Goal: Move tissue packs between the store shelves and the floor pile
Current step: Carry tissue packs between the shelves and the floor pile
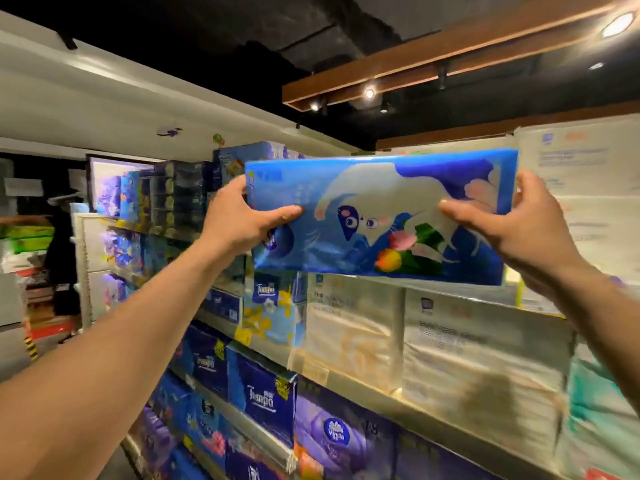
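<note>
Both hands (242, 216) (516, 220) lift a blue cat-print pack (381, 216) (Tempo (266, 289) below).

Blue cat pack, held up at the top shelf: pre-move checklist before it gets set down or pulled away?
1. Left hand grips the left end of the blue cat pack: ok.
2. Right hand grips the right end: ok.
3. Pack roughly level: ok, slight tilt.
4. Bottom edge clear of the white packs below: cannot tell.
5. Free slot behind the pack: cannot tell, hidden.
6. Floor pile in view: not ok, out of frame.
</note>
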The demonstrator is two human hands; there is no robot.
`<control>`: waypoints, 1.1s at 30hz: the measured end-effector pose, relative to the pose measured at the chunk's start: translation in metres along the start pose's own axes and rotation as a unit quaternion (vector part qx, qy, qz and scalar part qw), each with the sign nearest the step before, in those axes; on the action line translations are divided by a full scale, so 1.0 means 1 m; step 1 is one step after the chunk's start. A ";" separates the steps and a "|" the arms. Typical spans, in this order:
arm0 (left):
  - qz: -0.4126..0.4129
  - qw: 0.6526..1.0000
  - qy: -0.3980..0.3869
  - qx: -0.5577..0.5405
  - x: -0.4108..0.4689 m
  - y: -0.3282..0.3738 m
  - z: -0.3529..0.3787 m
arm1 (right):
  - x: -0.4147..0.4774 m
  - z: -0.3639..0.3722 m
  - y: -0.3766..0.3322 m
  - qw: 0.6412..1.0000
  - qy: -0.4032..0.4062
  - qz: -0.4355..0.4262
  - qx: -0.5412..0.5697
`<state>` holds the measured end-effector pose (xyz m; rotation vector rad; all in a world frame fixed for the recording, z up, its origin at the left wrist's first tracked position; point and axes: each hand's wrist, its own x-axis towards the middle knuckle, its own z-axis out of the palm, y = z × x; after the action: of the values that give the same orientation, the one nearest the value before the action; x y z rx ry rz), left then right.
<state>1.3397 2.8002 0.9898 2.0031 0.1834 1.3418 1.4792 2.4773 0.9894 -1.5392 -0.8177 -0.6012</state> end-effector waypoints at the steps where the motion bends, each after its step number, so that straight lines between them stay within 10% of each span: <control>1: 0.008 1.000 -0.004 -0.005 0.023 -0.015 0.000 | 0.009 0.020 0.002 1.000 0.020 0.000 -0.002; 11: 0.019 0.996 -0.081 -0.040 0.185 -0.126 0.048 | 0.105 0.151 0.048 0.990 0.097 0.017 -0.102; 21: -0.050 0.983 -0.164 0.062 0.244 -0.231 0.126 | 0.181 0.202 0.142 0.957 -0.043 0.106 -0.268; 33: 0.128 0.913 -0.213 0.323 0.301 -0.252 0.193 | 0.244 0.245 0.189 0.835 -0.128 0.065 -0.532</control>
<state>1.7057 3.0385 1.0186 2.9185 0.1803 1.0259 1.7577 2.7537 1.0281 -2.7222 -0.5560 -0.8171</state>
